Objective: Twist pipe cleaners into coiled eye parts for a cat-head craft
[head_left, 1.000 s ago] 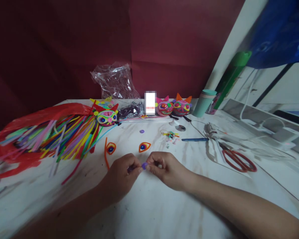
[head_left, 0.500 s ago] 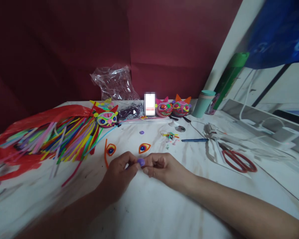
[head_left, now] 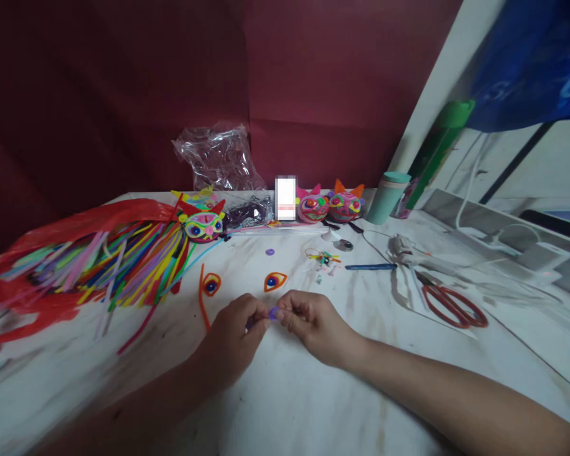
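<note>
Between the fingertips of both hands is a small purple piece (head_left: 273,313), pinched above the marbled table. My left hand (head_left: 240,332) grips it from the left, and my right hand (head_left: 313,324) has it between thumb and fingers on the other side. Just beyond the hands lie two eye shapes with orange outlines and blue centres, one at the left (head_left: 211,285) and one in the middle (head_left: 274,282). An orange strip (head_left: 203,297) runs beside the left eye shape. Farther back rests another small purple piece (head_left: 270,252).
Colourful strips (head_left: 137,259) on red plastic spread across the left. Decorated heads (head_left: 204,226) (head_left: 312,206) (head_left: 346,204) line the back. A green cup (head_left: 388,197), a blue tool (head_left: 370,267), red-handled scissors (head_left: 456,306) and cables are at the right.
My fingers have shifted slightly around the purple piece, which now shows less of its face and sits a little farther right. My left hand has moved slightly right.
</note>
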`<state>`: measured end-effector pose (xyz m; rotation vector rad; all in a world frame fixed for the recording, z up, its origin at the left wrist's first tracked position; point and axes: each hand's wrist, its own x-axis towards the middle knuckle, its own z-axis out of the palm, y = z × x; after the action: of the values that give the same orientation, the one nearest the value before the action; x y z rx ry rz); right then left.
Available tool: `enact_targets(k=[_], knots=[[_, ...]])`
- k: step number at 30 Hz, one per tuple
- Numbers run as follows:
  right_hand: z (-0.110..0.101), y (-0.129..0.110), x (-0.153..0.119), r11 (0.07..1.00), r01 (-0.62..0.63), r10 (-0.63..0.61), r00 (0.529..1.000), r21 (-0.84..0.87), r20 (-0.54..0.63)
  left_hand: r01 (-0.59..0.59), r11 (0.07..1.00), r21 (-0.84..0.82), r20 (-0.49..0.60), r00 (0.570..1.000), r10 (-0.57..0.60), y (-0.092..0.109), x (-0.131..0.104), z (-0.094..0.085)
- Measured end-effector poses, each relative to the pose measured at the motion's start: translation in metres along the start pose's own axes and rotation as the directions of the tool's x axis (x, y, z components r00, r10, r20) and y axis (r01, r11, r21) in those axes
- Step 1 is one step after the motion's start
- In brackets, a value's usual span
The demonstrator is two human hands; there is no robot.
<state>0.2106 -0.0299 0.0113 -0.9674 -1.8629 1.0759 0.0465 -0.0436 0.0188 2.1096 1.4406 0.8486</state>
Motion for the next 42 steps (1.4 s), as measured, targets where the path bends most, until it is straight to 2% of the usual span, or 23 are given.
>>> enact_targets(k=[5,8,10,12,15,17,19,23,29,32,36,39,42], knots=[[-0.007,-0.006,0.001,0.949,0.128,-0.106,0.990,-0.289,0.088,-0.040,0.996,0.075,0.054,0.998,0.036,-0.004,0.001,0.000],[-0.010,-0.005,0.000,0.930,0.179,-0.137,0.979,-0.321,0.149,-0.100,0.992,0.080,0.087,0.992,0.093,-0.001,-0.001,0.000],[-0.010,-0.003,0.001,0.964,0.131,-0.093,0.981,-0.230,0.169,-0.083,0.996,0.044,0.079,0.994,0.080,0.001,0.000,-0.001],[-0.009,-0.002,0.003,0.999,0.020,-0.014,0.984,-0.033,0.176,-0.031,0.999,-0.036,0.050,0.998,0.033,0.003,0.000,-0.003],[-0.003,-0.001,0.005,0.959,-0.094,0.052,0.986,0.267,0.160,0.038,0.981,-0.192,-0.021,0.999,-0.043,0.004,0.000,-0.006],[0.002,-0.003,0.005,0.927,-0.114,0.078,0.990,0.357,0.114,0.057,0.967,-0.249,-0.069,0.995,-0.077,0.004,-0.001,-0.005],[0.006,-0.004,0.003,0.920,-0.121,0.107,0.993,0.373,0.057,0.066,0.965,-0.252,-0.096,0.991,-0.093,0.005,-0.002,-0.002],[0.009,-0.003,-0.002,0.963,-0.070,0.081,0.996,0.261,-0.030,0.055,0.982,-0.183,-0.107,0.991,-0.076,0.007,-0.003,0.004],[0.001,0.000,-0.001,0.999,0.029,-0.030,0.998,-0.038,-0.049,0.055,0.995,-0.079,0.024,0.998,-0.053,0.002,0.002,0.000],[-0.005,-0.003,0.000,0.978,0.087,-0.091,0.996,-0.190,-0.014,-0.015,1.000,-0.012,0.022,1.000,0.015,-0.001,0.002,-0.002],[-0.009,-0.006,0.001,0.932,0.174,-0.147,0.983,-0.317,0.106,-0.098,0.994,0.056,0.018,0.995,0.097,-0.005,0.000,-0.001],[-0.010,-0.007,0.000,0.906,0.227,-0.179,0.970,-0.357,0.162,-0.147,0.986,0.076,0.039,0.989,0.145,-0.004,-0.001,-0.001],[-0.010,-0.007,-0.001,0.940,0.165,-0.122,0.980,-0.299,0.158,-0.150,0.987,0.060,0.048,0.988,0.147,-0.001,-0.001,-0.004]])
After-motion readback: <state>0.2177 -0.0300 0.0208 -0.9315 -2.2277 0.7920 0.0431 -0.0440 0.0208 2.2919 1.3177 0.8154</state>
